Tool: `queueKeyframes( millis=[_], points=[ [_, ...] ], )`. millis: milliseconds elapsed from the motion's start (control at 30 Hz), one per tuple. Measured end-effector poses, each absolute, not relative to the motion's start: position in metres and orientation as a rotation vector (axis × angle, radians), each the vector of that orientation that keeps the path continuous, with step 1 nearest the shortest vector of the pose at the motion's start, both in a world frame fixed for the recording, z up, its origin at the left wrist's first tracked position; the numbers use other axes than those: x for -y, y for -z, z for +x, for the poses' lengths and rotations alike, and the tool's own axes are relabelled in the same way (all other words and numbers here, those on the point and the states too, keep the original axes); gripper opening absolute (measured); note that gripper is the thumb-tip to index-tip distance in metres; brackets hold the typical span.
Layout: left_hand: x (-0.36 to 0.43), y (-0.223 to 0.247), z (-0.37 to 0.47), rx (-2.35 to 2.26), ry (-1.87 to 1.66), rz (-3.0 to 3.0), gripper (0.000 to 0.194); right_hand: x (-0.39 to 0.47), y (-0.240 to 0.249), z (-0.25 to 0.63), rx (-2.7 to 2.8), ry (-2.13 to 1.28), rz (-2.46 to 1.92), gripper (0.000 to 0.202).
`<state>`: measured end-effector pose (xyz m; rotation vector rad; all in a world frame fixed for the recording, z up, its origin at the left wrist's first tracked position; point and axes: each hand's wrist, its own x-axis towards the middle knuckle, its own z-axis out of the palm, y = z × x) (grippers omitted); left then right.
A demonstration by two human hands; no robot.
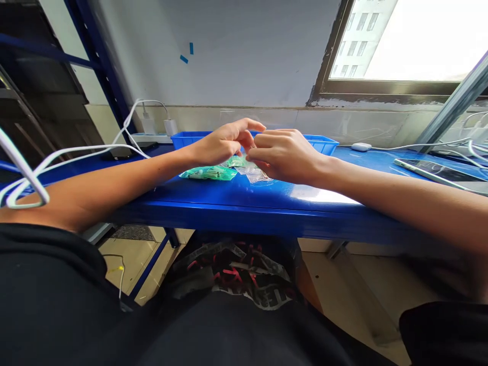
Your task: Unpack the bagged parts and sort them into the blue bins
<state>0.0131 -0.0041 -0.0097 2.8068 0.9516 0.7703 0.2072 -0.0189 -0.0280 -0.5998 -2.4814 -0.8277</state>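
My left hand (pixel 231 138) and my right hand (pixel 285 155) meet above the blue table (pixel 183 193), in front of a blue tray (pixel 324 145). Both have bent fingers pinched close together; whatever small thing sits between them is too hidden to name. The left index finger reaches out over the right knuckles. Below my left hand lies a green plastic bag (pixel 209 173) with pale pieces inside. A clear plastic bag (pixel 255 174) rests beside it, under my right hand's fingertips. More green plastic shows between the hands.
White cables (pixel 68 148) loop across the left side, near white plugs (pixel 171 126). At the right are a white adapter (pixel 361 147), a flat dark-screened device (pixel 438 170) and more cables. The table's front edge runs below my hands.
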Motion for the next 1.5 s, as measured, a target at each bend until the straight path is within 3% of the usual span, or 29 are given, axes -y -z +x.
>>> queueKeyframes(
  millis=[400,700,933,1333,1500],
  points=[
    [0.011,0.012,0.011,-0.874,-1.257,2.965,0.025,0.015,0.031,0.208,2.487,0.699,-0.673,0.036],
    [0.028,0.004,0.013,-1.11,-1.227,3.018,0.036,0.012,0.017,0.204,2.309,-0.126,-0.723,0.065],
    [0.016,0.012,0.011,-0.744,-1.326,3.138,0.029,0.028,0.011,0.198,2.012,-0.734,-0.789,0.028],
    [0.016,0.006,0.013,-0.488,-1.049,3.259,0.03,0.022,0.011,0.199,1.841,-0.551,-0.734,0.018],
    [0.013,0.007,0.014,-0.655,-0.995,3.142,0.052,0.017,0.012,0.201,1.866,-0.344,-0.704,0.009]
  ],
)
